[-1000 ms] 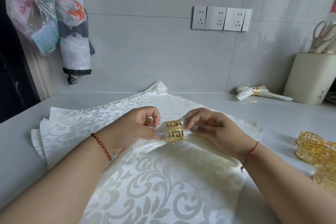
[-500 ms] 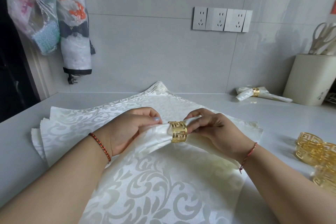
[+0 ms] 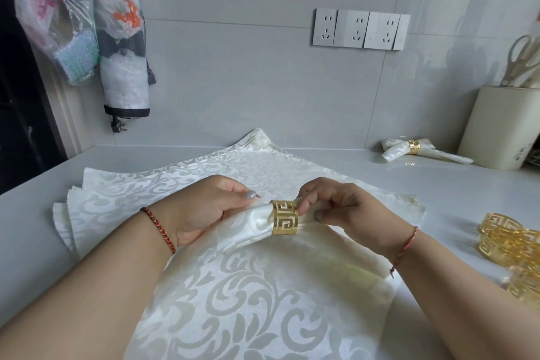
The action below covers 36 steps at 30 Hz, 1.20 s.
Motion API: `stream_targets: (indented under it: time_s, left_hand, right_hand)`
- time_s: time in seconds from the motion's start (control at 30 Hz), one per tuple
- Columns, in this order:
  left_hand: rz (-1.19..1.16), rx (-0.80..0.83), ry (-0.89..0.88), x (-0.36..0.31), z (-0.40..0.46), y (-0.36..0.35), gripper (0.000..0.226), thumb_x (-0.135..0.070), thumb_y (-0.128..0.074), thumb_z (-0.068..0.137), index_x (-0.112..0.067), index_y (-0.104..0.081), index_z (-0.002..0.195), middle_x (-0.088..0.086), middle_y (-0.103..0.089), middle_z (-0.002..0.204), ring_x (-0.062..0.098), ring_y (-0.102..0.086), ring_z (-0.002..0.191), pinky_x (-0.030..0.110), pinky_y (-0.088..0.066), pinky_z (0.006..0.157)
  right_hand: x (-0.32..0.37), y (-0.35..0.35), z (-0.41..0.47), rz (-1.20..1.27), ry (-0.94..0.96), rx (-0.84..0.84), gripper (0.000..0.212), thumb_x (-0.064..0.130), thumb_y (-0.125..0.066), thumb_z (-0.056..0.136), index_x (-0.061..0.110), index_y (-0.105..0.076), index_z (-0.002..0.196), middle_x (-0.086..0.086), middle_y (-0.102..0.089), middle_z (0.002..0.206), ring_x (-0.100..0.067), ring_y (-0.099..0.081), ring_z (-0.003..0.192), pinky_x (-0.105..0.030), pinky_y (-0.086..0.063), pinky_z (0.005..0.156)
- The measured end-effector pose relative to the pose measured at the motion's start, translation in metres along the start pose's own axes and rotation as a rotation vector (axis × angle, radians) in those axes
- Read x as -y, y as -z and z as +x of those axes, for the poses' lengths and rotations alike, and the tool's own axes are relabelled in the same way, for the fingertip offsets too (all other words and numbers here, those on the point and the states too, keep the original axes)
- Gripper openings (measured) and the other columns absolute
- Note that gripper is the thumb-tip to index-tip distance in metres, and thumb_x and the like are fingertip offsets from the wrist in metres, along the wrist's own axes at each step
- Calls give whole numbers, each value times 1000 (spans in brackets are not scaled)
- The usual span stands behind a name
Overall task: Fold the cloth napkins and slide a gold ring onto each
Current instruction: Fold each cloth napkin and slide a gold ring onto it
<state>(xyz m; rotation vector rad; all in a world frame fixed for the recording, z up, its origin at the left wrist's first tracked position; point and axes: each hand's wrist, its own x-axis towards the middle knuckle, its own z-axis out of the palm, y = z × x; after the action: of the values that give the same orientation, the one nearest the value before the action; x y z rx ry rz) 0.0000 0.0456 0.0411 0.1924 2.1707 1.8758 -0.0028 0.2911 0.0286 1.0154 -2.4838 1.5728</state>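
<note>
Gold metal, cut in a key pattern, is seen as a ring [image 3: 285, 217] already threaded onto the rolled napkin [image 3: 251, 226], which is held just above the flat stack of napkins [image 3: 187, 181] on the tabletop [image 3: 455, 187]. The roll is gripped on one side of the ring by the left hand [image 3: 204, 207], whose fingers are curled round the cloth, and its narrow end is pinched on the other side by the right hand [image 3: 344, 210], so both grips are closed on the same napkin with the ring between them. The ring appears to sit near one end of the roll, so some further sliding toward the middle is judged to remain. One finished napkin [image 3: 420, 150], ringed, lies well beyond the right grip by the cream holder [image 3: 502, 128]. Several loose rings [image 3: 514, 245] are piled to the outside of the right grip, and several unfolded napkins are left beneath both grips; most of the task is therefore judged outstanding.
</note>
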Motion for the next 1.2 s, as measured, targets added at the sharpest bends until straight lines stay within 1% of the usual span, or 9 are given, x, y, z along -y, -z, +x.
stream_targets:
  time_s: [0.13,0.2,0.43,0.6,0.7,0.8,0.93,1.03,1.2]
  left_hand:
    - [44,45,-16,-2,-5,-4,61,-30,-78,74,17,-59,110,44,-56,111,35,-53,90,46,-42,85]
    - [97,53,-25,-3,-8,-4,60,-18,-90,59,12,-65,104,41,-60,105,34,-58,86,45,-46,84]
    - [82,34,-36,-2,-7,-3,50,7,-76,50,4,-65,99,22,-67,84,29,-65,73,34,-56,64]
    - [-150,33,-80,-7,-6,-2,45,22,-69,62,0,-60,100,19,-65,85,25,-65,72,32,-57,64]
    - [-292,86,-122,-8,-5,-2,47,10,-67,61,1,-58,106,18,-66,90,25,-67,77,30,-57,69]
    - [-345,92,-129,-7,-3,-3,48,6,-66,62,4,-59,110,22,-66,97,28,-67,82,33,-55,75]
    - [-343,66,-150,-4,-1,-6,44,5,-66,62,4,-62,105,21,-68,94,27,-68,81,30,-56,73]
    - [-318,35,-158,-3,0,-11,36,3,-67,61,-1,-63,96,15,-69,85,22,-68,73,26,-56,62]
    - [-53,-86,-189,-2,-4,-22,39,-30,-83,55,-15,-67,87,10,-67,82,19,-62,69,29,-50,64]
  right_hand:
    - [2,-1,0,-16,27,-20,49,-24,-48,77,20,-71,82,-1,-62,104,-17,-60,100,-30,-49,92]
    - [2,-2,0,0,34,-45,49,-25,-47,77,18,-70,81,-5,-62,105,-20,-61,101,-37,-49,94]
    - [-3,-1,2,159,11,-117,48,-25,-45,76,15,-71,83,-4,-68,98,-25,-64,96,-36,-50,89]
    - [-9,7,6,404,-8,-325,32,1,-70,79,26,-65,99,-7,-69,93,-20,-64,87,-37,-49,83]
    - [-10,8,5,404,-105,-301,47,28,-79,72,20,-59,114,-7,-73,97,-18,-68,87,-31,-51,77]
    - [-10,3,4,441,-90,-197,51,22,-76,74,7,-56,119,-6,-73,93,-14,-68,86,-20,-52,73]
    - [-2,5,2,497,-96,-209,40,26,-70,76,11,-62,113,-6,-71,100,-16,-67,93,-21,-51,75]
    - [3,-1,3,390,-106,-211,35,37,-70,79,8,-65,97,-3,-66,85,-11,-61,77,-16,-49,64]
    - [4,-3,5,325,-101,-226,6,6,-59,91,4,-64,94,-1,-66,79,-9,-61,72,-18,-51,63]
